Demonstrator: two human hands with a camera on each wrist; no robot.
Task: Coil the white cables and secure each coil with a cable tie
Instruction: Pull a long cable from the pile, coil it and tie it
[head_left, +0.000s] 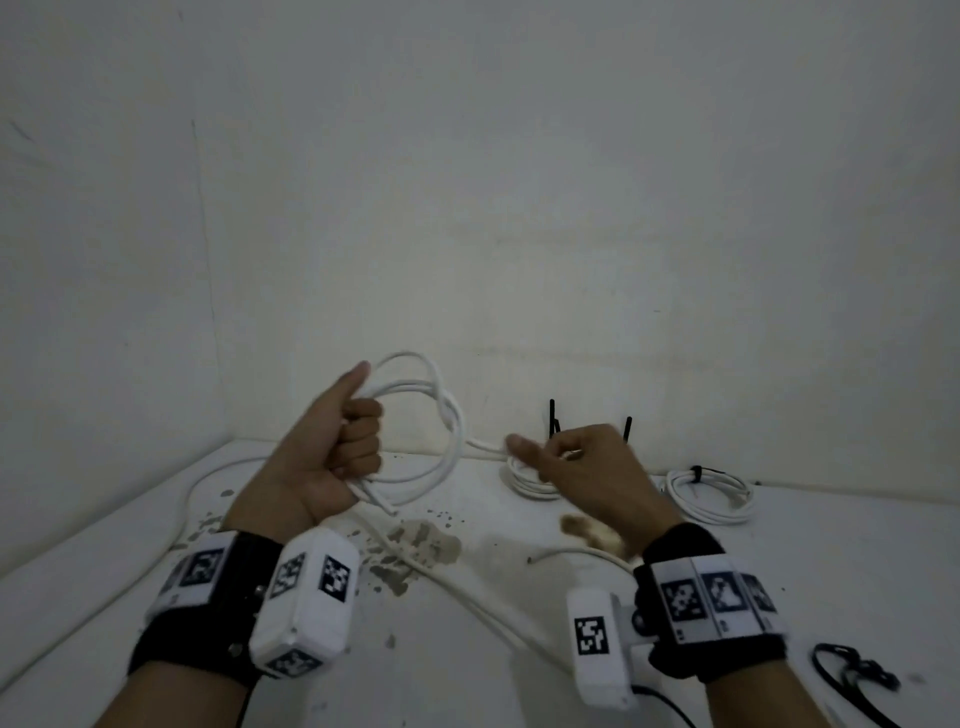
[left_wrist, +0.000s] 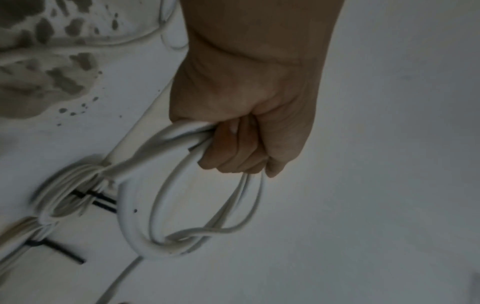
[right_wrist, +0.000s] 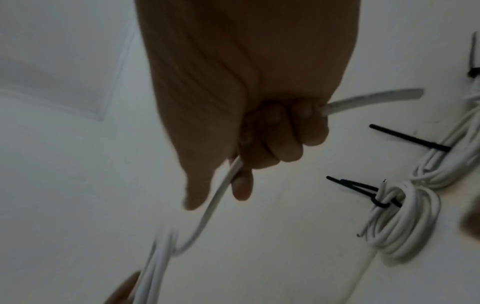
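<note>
Left hand (head_left: 332, 447) fingers curl round the white coil (head_left: 415, 431) (thumb up); right hand (head_left: 587, 467) fingers grip its trailing cable

Left hand (head_left: 332, 447): centre-left of the head view, raised, fingers curled in a fist round the coil (head_left: 415, 431), thumb stretched upward.
Right hand (head_left: 582, 467): right of centre, back toward the camera, fingers curled round the cable (right_wrist: 221, 193), which runs out past the thumb at lower left of the wrist view.
Wrists: both at the bottom of the frame, each wearing a black band.
</note>
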